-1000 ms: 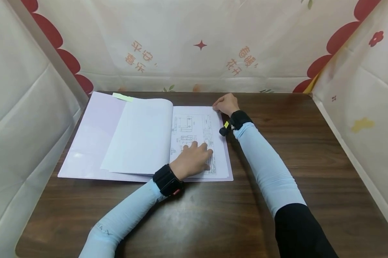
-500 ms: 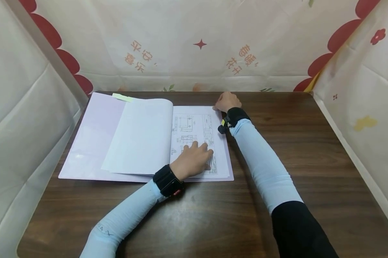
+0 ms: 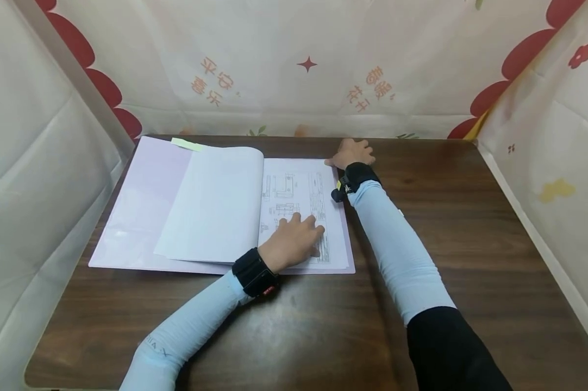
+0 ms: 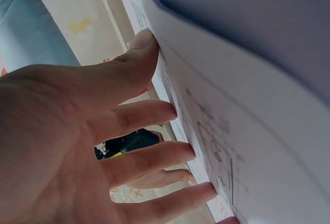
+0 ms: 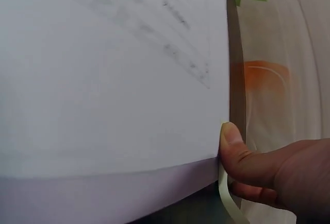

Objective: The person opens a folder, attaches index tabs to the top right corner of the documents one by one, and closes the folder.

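A lilac folder (image 3: 147, 184) lies spread on the table, its white sheets turned to the left. The right-hand page (image 3: 294, 165) carries technical drawings. My left hand (image 3: 294, 241) rests on that page's lower part with spread fingers; in the left wrist view the fingertips (image 4: 185, 151) touch the paper. At the page's upper right corner is my right hand (image 3: 351, 153). Its thumb (image 5: 234, 149) presses a pale green sticky strip (image 5: 223, 180) at the page edge, another finger behind it, mostly hidden. A similar pale green tab (image 3: 186, 144) sits at the top of the turned sheets.
The dark wooden table (image 3: 445, 217) extends right of the folder and in front of it. A pale printed curtain (image 3: 274, 32) stands along the table's back edge, and similar cloth hangs at both sides.
My right hand has turned slightly at the page corner, its knuckles shifting to the right while the thumb stays there. My left hand and the folder have kept their places.
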Tool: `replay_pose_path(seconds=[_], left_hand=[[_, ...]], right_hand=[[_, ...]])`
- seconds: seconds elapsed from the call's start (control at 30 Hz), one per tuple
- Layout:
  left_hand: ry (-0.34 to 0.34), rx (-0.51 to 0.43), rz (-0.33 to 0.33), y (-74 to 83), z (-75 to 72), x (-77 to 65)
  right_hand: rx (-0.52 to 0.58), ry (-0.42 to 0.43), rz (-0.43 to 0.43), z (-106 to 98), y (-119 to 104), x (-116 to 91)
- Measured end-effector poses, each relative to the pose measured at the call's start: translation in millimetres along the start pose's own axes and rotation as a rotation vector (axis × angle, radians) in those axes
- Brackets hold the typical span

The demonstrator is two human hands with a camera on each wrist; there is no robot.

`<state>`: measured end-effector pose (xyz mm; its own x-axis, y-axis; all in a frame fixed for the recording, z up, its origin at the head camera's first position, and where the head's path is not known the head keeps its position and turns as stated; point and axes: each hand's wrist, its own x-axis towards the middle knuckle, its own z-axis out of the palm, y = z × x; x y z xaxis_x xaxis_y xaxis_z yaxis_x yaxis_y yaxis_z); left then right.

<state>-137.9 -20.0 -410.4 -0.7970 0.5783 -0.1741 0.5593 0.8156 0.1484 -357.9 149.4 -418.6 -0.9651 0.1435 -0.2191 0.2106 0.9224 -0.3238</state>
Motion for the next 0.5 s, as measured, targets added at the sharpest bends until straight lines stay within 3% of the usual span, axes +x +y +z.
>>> replay_pose_path(seconds=[0.13,0.27,0.37,0.5], left_hand=[[0.009,-0.005,0.011,0.5,-1.4,2.1],[0.001,-0.016,0.020,2.6,1.9,1.0],[-0.001,-0.014,0.019,1.8,2.9,-0.2],[-0.006,-0.007,0.023,-1.5,-0.6,-0.7]], right_hand=[[-0.009,0.078,-0.088,0.6,3.7,-5.1],[0.022,0.124,-0.276,1.3,16.2,-21.2],[0.028,0.089,-0.463,-3.2,30.9,-42.6],[0.000,-0.053,-0.720,-7.2,58.0,-85.8]])
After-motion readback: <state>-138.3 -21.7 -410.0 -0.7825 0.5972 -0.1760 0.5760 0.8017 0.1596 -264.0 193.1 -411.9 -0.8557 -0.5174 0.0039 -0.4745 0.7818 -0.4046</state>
